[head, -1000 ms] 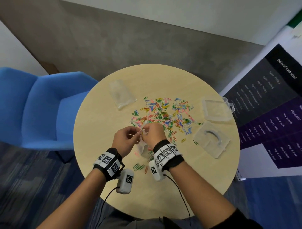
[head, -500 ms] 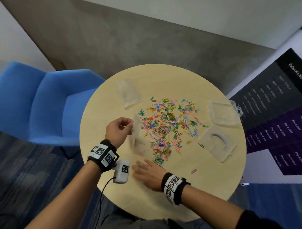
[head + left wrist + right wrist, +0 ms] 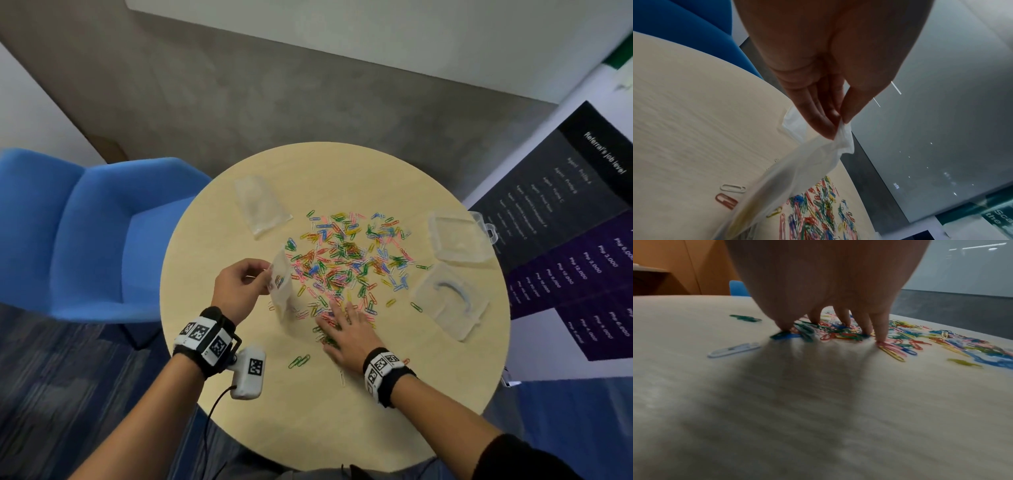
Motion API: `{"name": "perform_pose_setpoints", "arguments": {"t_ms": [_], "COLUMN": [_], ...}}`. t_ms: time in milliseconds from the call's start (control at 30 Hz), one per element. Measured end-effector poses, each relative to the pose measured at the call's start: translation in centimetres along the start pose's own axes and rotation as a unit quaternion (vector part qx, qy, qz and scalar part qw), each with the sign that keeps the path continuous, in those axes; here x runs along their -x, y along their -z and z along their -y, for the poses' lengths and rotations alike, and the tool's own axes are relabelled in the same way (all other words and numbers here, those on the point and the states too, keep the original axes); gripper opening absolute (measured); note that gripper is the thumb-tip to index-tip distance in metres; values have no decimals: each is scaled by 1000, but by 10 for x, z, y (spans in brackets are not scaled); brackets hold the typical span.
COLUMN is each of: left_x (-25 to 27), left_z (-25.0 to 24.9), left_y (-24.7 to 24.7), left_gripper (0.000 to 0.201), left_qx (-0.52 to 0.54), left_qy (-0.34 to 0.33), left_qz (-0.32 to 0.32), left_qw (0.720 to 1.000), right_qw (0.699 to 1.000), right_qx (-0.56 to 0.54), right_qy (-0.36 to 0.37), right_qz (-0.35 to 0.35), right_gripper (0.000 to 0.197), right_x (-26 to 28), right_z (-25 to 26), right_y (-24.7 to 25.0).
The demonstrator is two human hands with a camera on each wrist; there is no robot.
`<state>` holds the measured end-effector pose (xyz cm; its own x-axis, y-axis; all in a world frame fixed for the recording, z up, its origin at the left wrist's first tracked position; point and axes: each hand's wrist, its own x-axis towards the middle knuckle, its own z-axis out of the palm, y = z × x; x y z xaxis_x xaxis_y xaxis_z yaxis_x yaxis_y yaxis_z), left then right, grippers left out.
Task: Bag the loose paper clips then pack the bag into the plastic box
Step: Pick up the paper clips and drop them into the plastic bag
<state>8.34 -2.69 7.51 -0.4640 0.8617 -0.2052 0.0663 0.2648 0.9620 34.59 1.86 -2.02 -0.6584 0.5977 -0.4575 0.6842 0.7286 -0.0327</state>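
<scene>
Many coloured paper clips (image 3: pixel 346 260) lie scattered across the middle of the round table (image 3: pixel 308 428). My left hand (image 3: pixel 257 277) pinches the rim of a small clear bag (image 3: pixel 282 291), which hangs down to the table at the pile's left edge. In the left wrist view the thumb and fingers of that hand (image 3: pixel 838 125) nip the bag's (image 3: pixel 797 170) top corner. My right hand (image 3: pixel 342 325) rests with spread fingers on the pile's near edge. Its fingertips (image 3: pixel 880 335) press down on the clips (image 3: pixel 838 334). The clear plastic box (image 3: pixel 448 301) lies open at the right.
A second clear bag (image 3: pixel 262 205) lies flat at the table's far left. The other clear half of the box (image 3: pixel 459 240) sits behind the first. A few stray clips (image 3: pixel 299 360) lie near the front. A blue chair (image 3: pixel 85 233) stands left, and a printed banner (image 3: pixel 582 240) right.
My right hand let go of the bag, dropped to the table near me, then slid forward onto the clip pile. The left hand alone now holds the bag.
</scene>
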Motion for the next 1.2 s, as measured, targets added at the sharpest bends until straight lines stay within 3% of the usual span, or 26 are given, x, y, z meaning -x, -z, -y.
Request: {"name": "perform_pose_setpoints", "arguments": {"t_ms": [267,367,400,467,533,667,700,733,767,800,867,967,1000,1067,1200], "left_x": [1,1,2,3,5,9,11,12,14,16,18,20,22,25,29], "left_z": [-1,-2,-2,-1,0,-1,-2,-3,-4,-5,-7,-5,-4,0,3], "left_y": [-17,-20,-21,-23,-26,-36,-40,-44,-49,-53,-59,-63,-64,-64,-60], "left_gripper": [4,5,5,4,4,4,4,4,4,4,4,4,4,3,4], "left_qx": [-7,-13,-12,-9,-8,-3,2,3,1,-1,0,-14,-31,-57,-56], "left_qy": [4,7,9,10,10,16,14,11,7,1,-12,-37,-47,-58,-47], "left_qz": [16,25,26,28,31,41,45,50,56,62,66,66,73,86,80], "left_qw": [1000,1000,1000,1000,999,999,999,999,998,998,998,997,996,993,994], "right_qw": [997,982,959,876,789,515,467,439,431,442,509,679,719,753,767], "right_qx": [-49,-148,-226,-388,-522,-815,-852,-874,-883,-881,-844,-699,-653,-612,-608], "right_qy": [17,-60,-117,-221,-259,-208,-180,-153,-131,-120,-135,-195,-208,-218,-189], "right_qz": [-60,-96,-128,-180,-196,-163,-155,-144,-133,-121,-98,-111,-115,-104,-78], "right_gripper": [49,33,29,21,24,27,28,28,28,26,24,13,11,20,21], "right_x": [-2,-6,-7,-8,-6,6,8,10,9,9,5,-6,-8,-15,-17], "right_z": [12,4,0,-12,-21,-20,-16,-11,-6,-1,10,20,22,28,41], "right_y": [18,32,38,48,60,106,119,129,136,141,141,127,124,122,134]}}
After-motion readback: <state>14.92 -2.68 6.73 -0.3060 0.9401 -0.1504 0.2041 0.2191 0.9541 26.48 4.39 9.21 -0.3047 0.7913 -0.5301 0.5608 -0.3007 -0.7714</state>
